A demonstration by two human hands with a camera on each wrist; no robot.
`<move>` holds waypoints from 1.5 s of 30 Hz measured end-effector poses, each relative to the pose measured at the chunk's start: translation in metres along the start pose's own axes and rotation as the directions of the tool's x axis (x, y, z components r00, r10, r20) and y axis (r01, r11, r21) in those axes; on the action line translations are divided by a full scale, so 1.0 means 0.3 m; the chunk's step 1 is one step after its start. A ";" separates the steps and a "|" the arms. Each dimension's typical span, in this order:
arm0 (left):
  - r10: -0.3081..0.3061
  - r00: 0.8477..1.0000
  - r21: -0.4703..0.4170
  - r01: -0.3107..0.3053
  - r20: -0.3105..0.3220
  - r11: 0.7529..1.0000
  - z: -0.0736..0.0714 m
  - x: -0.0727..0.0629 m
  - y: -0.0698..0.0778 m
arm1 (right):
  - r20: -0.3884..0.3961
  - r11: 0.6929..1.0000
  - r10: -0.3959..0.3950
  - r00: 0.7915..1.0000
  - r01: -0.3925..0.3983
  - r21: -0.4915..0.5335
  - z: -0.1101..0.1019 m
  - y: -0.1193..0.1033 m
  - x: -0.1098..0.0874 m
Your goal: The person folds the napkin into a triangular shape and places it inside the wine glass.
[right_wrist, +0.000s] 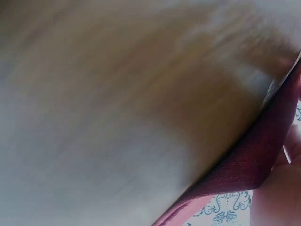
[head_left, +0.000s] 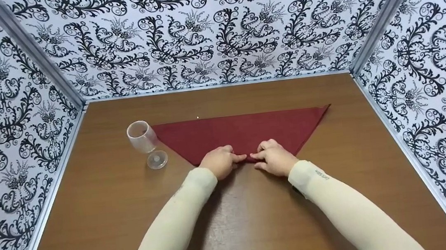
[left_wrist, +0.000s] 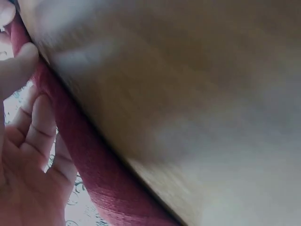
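A dark red cloth napkin (head_left: 240, 131) lies on the wooden table, its long straight edge at the back and its sides narrowing toward the person. At the near edge my left hand (head_left: 219, 162) pinches the cloth between thumb and fingers. Close beside it, my right hand (head_left: 275, 159) grips the same edge, the two hands' fingertips almost meeting. In the left wrist view the thumb presses on a rolled or folded band of the napkin (left_wrist: 89, 150), with fingers behind. Only part of the right hand (right_wrist: 277, 197) shows in the right wrist view, against the cloth.
A clear stemmed glass (head_left: 142, 137) stands near the napkin's left corner. Patterned black-and-white panels (head_left: 213, 30) with metal frame bars enclose the back and both sides of the table (head_left: 234, 231).
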State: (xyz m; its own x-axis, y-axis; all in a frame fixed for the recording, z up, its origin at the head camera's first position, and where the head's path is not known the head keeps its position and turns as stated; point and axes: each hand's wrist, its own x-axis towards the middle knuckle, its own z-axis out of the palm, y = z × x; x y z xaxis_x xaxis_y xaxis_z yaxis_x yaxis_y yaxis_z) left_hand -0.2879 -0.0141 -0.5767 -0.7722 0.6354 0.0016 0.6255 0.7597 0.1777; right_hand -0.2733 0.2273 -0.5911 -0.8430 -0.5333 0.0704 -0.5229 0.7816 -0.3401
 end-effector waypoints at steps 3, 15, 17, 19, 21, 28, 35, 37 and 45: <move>0.001 1.000 -0.035 -0.001 0.018 0.999 0.001 0.009 -0.010 | 0.009 1.000 0.015 1.000 -0.015 0.016 0.001 0.006 0.005; -0.099 0.995 -0.019 0.098 -0.034 0.995 0.016 0.036 0.015 | 0.001 0.999 -0.009 1.000 0.009 -0.037 -0.004 -0.007 0.029; -0.094 0.995 0.001 0.094 -0.028 0.996 0.011 0.033 0.022 | 0.002 0.999 -0.029 1.000 0.029 -0.042 -0.005 -0.009 0.029; -0.092 0.996 -0.002 0.092 -0.004 0.996 0.003 0.030 0.025 | 0.005 0.999 -0.036 0.999 0.036 -0.031 -0.008 -0.011 0.027; -0.099 0.995 -0.033 0.100 0.016 0.994 -0.006 0.028 0.026 | 0.022 1.000 -0.015 1.000 0.015 -0.003 -0.010 -0.013 0.026; -0.201 0.978 -0.196 0.209 0.056 0.958 -0.019 0.038 0.017 | 0.086 0.972 0.198 0.976 -0.207 0.116 -0.026 -0.037 0.032; -0.210 0.978 -0.187 0.205 -0.003 0.961 -0.020 0.033 0.033 | 0.080 0.933 0.328 0.941 -0.336 0.127 -0.034 -0.065 0.049; -0.172 0.984 -0.145 0.165 -0.041 0.976 -0.017 0.030 0.041 | 0.060 0.926 0.343 0.937 -0.349 0.144 -0.032 -0.069 0.050; -0.085 0.994 -0.056 0.081 -0.062 0.995 0.004 0.024 0.040 | -0.079 0.993 0.061 0.995 -0.068 -0.094 -0.013 -0.051 0.027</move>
State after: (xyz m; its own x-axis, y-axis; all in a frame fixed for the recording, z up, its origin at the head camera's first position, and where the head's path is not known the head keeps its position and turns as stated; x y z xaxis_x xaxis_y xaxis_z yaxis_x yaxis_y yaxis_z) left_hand -0.2859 -0.0002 -0.5757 -0.8279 0.5589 0.0472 0.5533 0.8001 0.2317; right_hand -0.2727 0.2122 -0.5818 -0.8806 -0.4575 0.1235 -0.4737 0.8432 -0.2541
